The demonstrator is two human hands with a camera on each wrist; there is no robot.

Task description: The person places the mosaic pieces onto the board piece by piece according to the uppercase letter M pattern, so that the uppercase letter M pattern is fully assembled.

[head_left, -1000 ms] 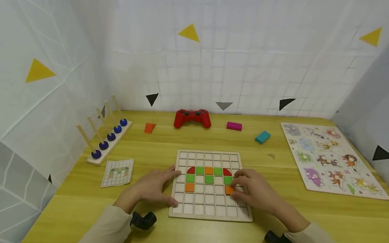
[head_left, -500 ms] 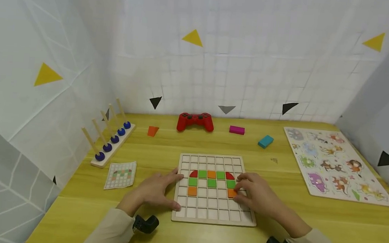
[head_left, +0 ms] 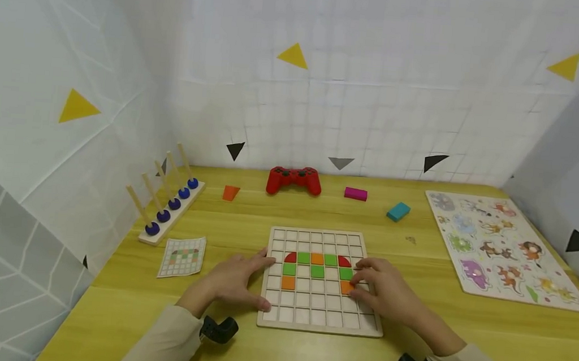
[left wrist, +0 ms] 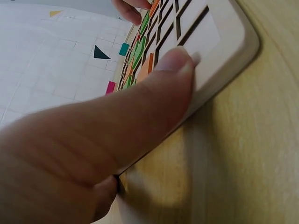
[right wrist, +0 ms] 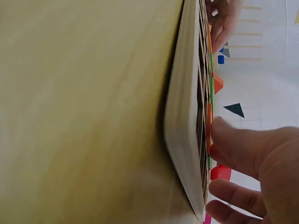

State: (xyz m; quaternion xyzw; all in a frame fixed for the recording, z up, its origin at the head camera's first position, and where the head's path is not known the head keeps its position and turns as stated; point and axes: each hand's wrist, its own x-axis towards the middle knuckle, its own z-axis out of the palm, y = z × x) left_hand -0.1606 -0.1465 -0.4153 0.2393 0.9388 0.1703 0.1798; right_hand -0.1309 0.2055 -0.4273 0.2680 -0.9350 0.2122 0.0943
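Note:
A wooden grid board (head_left: 321,316) lies in the middle of the table and carries red, green and orange tiles in its upper rows. My left hand (head_left: 241,280) rests against the board's left edge. Its thumb (left wrist: 173,70) presses on the near left corner of the board (left wrist: 224,42), and the fingers lie straight along the side. My right hand (head_left: 382,288) lies on the board's right part. Its fingertips touch the orange tile (head_left: 346,287) in the third tile row. In the right wrist view the thumb (right wrist: 219,128) meets the top face of the board (right wrist: 184,121), and the other fingers are relaxed.
At the back stand a red game controller (head_left: 294,180), an orange wedge (head_left: 230,192), a magenta block (head_left: 356,193) and a teal block (head_left: 398,211). An animal puzzle (head_left: 501,248) lies at the right. A peg rack with blue beads (head_left: 170,208) and a pattern card (head_left: 183,256) are at the left.
Both hands stay on the board where they were. Only the head view has drifted a little.

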